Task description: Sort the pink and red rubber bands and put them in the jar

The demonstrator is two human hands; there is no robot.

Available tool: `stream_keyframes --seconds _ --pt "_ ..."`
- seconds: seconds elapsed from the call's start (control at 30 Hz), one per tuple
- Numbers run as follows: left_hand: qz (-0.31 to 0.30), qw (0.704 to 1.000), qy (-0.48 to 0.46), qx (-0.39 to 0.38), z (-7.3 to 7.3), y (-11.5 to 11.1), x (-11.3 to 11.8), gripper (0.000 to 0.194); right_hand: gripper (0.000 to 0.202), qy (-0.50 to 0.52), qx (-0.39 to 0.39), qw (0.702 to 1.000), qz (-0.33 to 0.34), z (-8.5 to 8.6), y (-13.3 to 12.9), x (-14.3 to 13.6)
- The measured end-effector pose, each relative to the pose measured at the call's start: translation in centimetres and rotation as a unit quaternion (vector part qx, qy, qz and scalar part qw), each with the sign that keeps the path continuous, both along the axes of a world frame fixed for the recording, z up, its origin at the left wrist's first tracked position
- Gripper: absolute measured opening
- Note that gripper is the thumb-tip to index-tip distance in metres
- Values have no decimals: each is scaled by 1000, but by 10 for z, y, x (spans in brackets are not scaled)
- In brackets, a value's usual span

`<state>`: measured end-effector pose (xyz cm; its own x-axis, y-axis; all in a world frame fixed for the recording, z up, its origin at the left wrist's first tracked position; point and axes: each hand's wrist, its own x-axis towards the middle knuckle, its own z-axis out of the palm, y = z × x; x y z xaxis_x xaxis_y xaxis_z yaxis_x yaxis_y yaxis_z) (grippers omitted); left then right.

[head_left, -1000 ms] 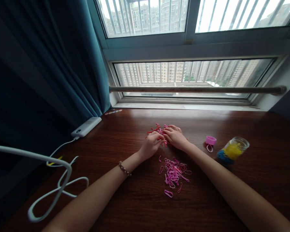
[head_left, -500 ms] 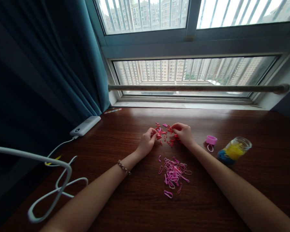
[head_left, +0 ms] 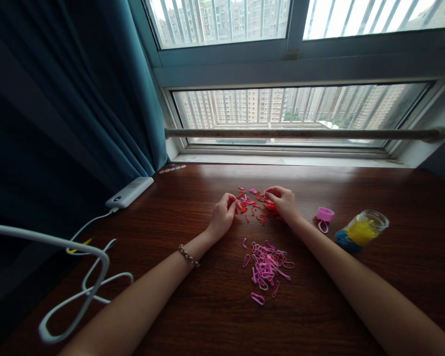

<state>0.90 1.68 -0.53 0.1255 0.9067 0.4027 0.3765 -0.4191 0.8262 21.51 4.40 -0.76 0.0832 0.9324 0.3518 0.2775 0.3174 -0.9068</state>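
Small red rubber bands (head_left: pixel 244 208) lie loosely scattered on the brown wooden tabletop between my hands, a few pink ones mixed among them. My left hand (head_left: pixel 223 212) is at their left side, thumb and fingertips pinched together on a red rubber band. On the opposite side, the fingers of my right hand (head_left: pixel 285 201) are closed at the tips on a red band. A denser clump of red bands (head_left: pixel 270 205) sits under that hand, partly covered by it. Nearer to me is a separate pile of pink rubber bands (head_left: pixel 267 264), with several strays around it.
To the right, a clear jar (head_left: pixel 362 230) with yellow and blue bands leans at a tilt beside a pink ring-shaped piece (head_left: pixel 325 214). A white power bank (head_left: pixel 129 192) and looped white cable (head_left: pixel 106 267) are at left, by a blue curtain (head_left: pixel 133 99). A window stands behind.
My left hand has drawn slightly left and down, away from the red bands. My right hand has shifted a little, and more of the red clump beneath it shows. The pink pile is unchanged.
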Motion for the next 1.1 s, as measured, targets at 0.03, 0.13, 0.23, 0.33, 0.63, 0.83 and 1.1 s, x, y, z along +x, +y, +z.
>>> stream_keyframes --seconds 0.03,0.13,0.23,0.33,0.63,0.83,1.1 --pt "-6 1000 -9 -3 0 0 0 10 18 19 -8 1000 11 1 0 0" --pt "-18 999 -37 -16 0 0 1 11 23 77 -33 996 44 4 -2 -1" --pt "-32 997 -56 -33 0 0 2 13 27 112 -53 990 63 7 -4 -3" --pt "-58 995 -69 -52 1 0 3 15 29 145 -80 983 82 9 -5 -5" --pt "-75 993 -87 -36 2 -1 3 11 20 145 -248 893 346 38 -20 -1" --pt "-61 996 -63 -20 2 -2 3 17 37 -93 -399 686 602 58 -35 7" --pt "-250 968 28 7 25 -28 14 16 19 -58 -28 977 205 24 -14 -9"
